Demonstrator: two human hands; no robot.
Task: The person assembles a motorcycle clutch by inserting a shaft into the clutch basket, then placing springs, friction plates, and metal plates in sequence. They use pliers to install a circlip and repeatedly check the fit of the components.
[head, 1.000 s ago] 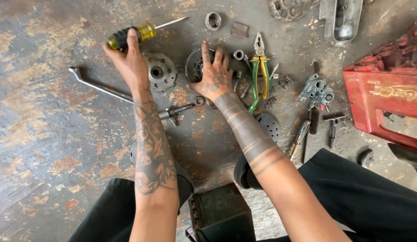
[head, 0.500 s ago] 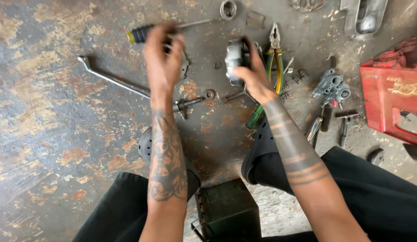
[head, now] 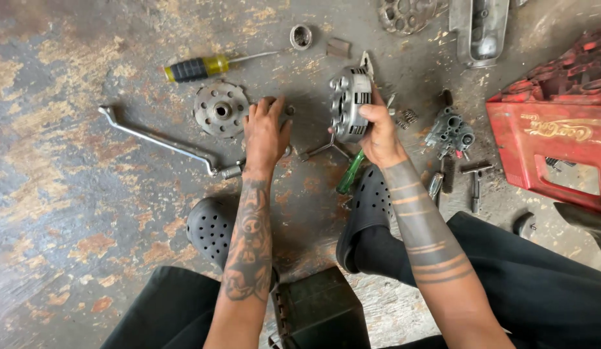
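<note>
The round clutch assembly (head: 349, 105) is off the floor, held on edge in the right hand (head: 380, 132). Its short axis runs roughly left to right across the view, so 1 flat face points toward the left hand and the ribbed rim faces the camera; its longer span runs up and down the frame. The right fingers are curled around its right side and lower rim, thumb on top, closed firmly on it.

The left hand (head: 264, 132) lies palm down on the concrete floor (head: 68, 194), fingers spread and nearly flat. Its fingertips cover a small dark part near the top; whether they grip it is hard to tell from here.

Just left of that hand lies a toothed round plate (head: 220, 108), flat on the floor. Above it, a screwdriver (head: 203, 66) with a yellow and black handle points its shaft to the right. A long bent metal lever (head: 161, 143) runs from upper left down toward the left wrist. Green-handled pliers (head: 349, 173) lie under the right hand, beside a black perforated clog (head: 370, 207). A red plastic crate (head: 552, 145) sits at the far right.
</note>
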